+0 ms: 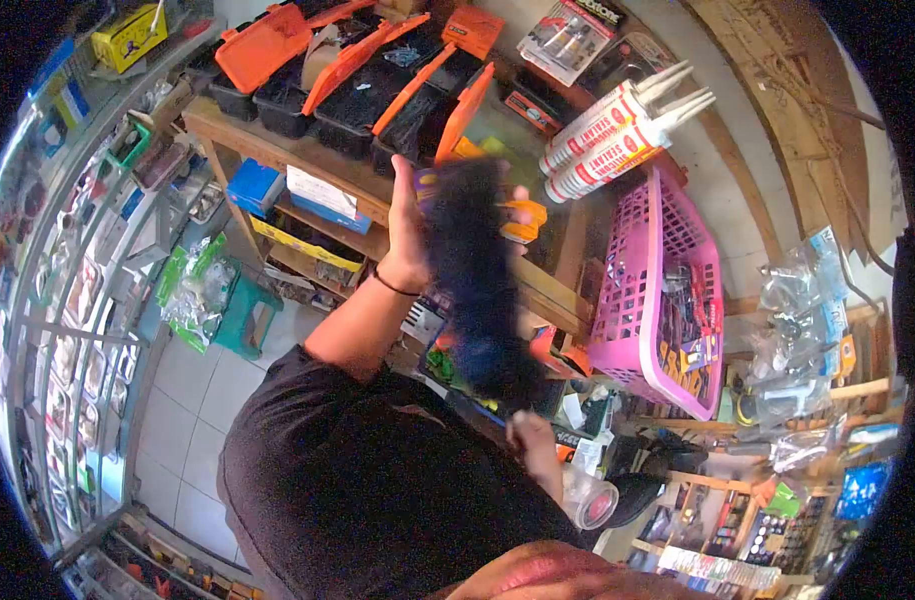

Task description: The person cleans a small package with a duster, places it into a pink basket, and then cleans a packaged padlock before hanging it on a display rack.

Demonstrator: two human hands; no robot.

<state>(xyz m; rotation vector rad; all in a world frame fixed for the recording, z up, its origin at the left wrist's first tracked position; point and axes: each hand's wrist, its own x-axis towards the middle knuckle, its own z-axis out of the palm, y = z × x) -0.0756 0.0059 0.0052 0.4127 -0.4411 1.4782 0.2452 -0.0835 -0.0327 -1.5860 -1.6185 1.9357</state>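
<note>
A long, dark, blurred object [477, 270] spans the space between my two hands; its details cannot be made out. My left hand [409, 235], with a thin dark band at the wrist, wraps round its upper part, thumb on the near side and fingertips showing past the far edge. At the lower end of the dark object, my right hand [537, 445] is closed against it, smeared by motion and partly hidden. Behind my left hand lie yellow-orange items [522, 222] on a wooden bench [367, 200].
Black bins with orange lids [347, 65] line the bench. Silicone sealant tubes [612, 140] and a pink basket [652, 290] stand right. A teal stool [247, 315] bears plastic bags at left, near glass shelving [87, 330]. A clear container [589, 498] is beside my right forearm.
</note>
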